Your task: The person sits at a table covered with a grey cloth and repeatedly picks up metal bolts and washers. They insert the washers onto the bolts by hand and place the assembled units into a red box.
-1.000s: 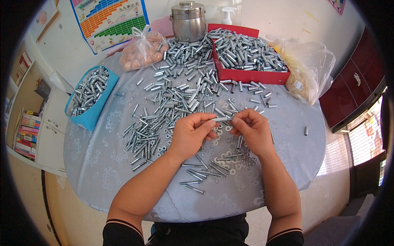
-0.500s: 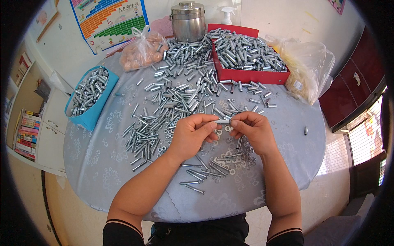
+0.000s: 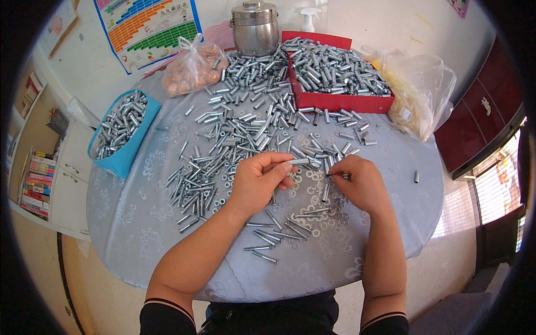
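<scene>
Between the thumb and fingers of my left hand (image 3: 262, 177) is a silvery metal sleeve (image 3: 299, 161), its free end pointing right. My right hand (image 3: 357, 180) is apart from it, fingers pinched together low over loose parts; whatever they hold, if anything, is too small to make out. Under and between the hands lie flat washers (image 3: 297, 181), small spring rings (image 3: 338, 215) and a metal sleeve (image 3: 325, 192). Long bolts (image 3: 264, 257) lie nearer to me. A heap of bolts (image 3: 192, 187) and nuts spreads beside my left hand.
A red box (image 3: 343, 104) full of metal sleeves stands at the back right, beside a clear plastic bag (image 3: 416, 95). At the left is a blue bin (image 3: 124, 162) of metal parts. A tied bag (image 3: 192, 70) and a steel pot (image 3: 255, 30) stand at the back.
My right hand has let go of the sleeve's right end and moved right and slightly down to the loose parts. My left hand still holds the sleeve, almost unmoved.
</scene>
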{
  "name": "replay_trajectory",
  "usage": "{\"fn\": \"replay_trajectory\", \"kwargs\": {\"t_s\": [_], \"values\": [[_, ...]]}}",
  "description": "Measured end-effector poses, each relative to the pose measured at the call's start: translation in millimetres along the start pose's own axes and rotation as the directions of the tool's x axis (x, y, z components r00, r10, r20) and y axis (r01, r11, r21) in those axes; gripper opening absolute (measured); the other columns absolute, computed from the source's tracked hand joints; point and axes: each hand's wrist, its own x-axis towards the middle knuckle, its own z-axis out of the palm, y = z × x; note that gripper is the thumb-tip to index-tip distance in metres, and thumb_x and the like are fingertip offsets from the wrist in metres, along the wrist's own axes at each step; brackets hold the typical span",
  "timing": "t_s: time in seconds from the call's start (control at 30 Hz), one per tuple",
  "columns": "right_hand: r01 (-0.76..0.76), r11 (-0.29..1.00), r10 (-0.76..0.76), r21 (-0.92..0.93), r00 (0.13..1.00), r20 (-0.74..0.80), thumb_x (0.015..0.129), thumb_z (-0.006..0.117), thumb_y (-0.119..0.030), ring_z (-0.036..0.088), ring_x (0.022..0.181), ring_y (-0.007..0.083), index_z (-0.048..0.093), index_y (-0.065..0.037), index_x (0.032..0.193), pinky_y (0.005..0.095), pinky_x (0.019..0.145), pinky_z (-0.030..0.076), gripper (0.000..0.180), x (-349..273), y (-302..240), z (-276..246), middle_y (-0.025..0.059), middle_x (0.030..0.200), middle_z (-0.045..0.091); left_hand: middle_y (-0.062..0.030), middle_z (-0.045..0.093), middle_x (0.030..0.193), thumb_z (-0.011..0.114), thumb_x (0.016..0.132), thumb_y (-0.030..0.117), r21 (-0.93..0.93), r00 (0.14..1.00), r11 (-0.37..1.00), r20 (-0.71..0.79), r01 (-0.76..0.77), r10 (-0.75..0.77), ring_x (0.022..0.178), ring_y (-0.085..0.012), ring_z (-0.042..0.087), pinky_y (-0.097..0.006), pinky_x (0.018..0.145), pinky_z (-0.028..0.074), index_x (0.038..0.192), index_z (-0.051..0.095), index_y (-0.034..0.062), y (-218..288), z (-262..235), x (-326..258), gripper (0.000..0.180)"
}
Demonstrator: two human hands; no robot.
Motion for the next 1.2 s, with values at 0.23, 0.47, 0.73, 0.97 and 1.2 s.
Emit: {"fn": "replay_trajectory", "kwargs": {"t_s": [0.23,0.47,0.73,0.97,1.2], "values": [[0.000,0.998,0.003,-0.066,0.999,0.040,0.073,0.070,-0.011,0.063,0.084,0.0300,0.069,-0.007,0.086,0.0398,0.074,0.050,0.013,0,-5,-2,0.0102,0.086,0.063,-0.0120,0.070,0.094,0.059,0.094,0.008,0.006,1.000,1.000,0.016,0.005,-0.005,0.073,-0.0137,0.067,-0.025,0.063,0.055,0.113,0.063,-0.0031,1,1,-1,0.022],[0.044,0.990,-0.036,-0.134,0.997,0.062,0.074,0.070,-0.012,0.063,0.085,0.0298,0.068,-0.007,0.088,0.0406,0.074,0.051,0.015,-1,-4,0,0.0100,0.089,0.062,-0.0123,0.070,0.095,0.059,0.094,0.008,-0.003,1.000,1.000,0.013,0.017,-0.017,0.074,-0.0138,0.067,-0.025,0.064,0.055,0.113,0.063,-0.0028,1,1,-2,0.022],[-0.044,0.993,0.049,0.107,0.998,-0.046,0.078,0.070,-0.010,0.063,0.073,0.0208,0.067,-0.004,0.094,0.0342,0.066,0.051,0.018,3,-10,7,0.0086,0.084,0.064,-0.0119,0.070,0.096,0.059,0.095,0.009,-0.005,0.999,1.000,0.031,0.018,-0.018,0.075,-0.0134,0.067,-0.024,0.065,0.055,0.115,0.063,-0.0024,0,1,-1,0.023],[-0.202,0.656,0.206,0.728,0.975,0.085,0.088,0.065,-0.005,0.059,0.065,0.0077,0.063,0.002,0.100,0.0216,0.056,0.048,0.014,10,-19,14,0.0027,0.081,0.066,-0.0114,0.070,0.096,0.058,0.095,0.009,-0.012,0.999,1.000,0.032,0.026,-0.025,0.074,-0.0135,0.067,-0.024,0.064,0.054,0.114,0.062,-0.0022,0,1,-1,0.023],[-0.289,0.536,0.236,0.793,0.953,0.188,0.087,0.066,-0.004,0.059,0.062,0.0068,0.065,0.000,0.102,0.0195,0.052,0.044,0.015,11,-22,14,0.0018,0.081,0.067,-0.0108,0.070,0.096,0.058,0.095,0.008,-0.028,0.999,0.999,0.040,0.022,-0.020,0.073,-0.0135,0.067,-0.024,0.064,0.054,0.114,0.062,-0.0019,-1,0,-1,0.022]]}}
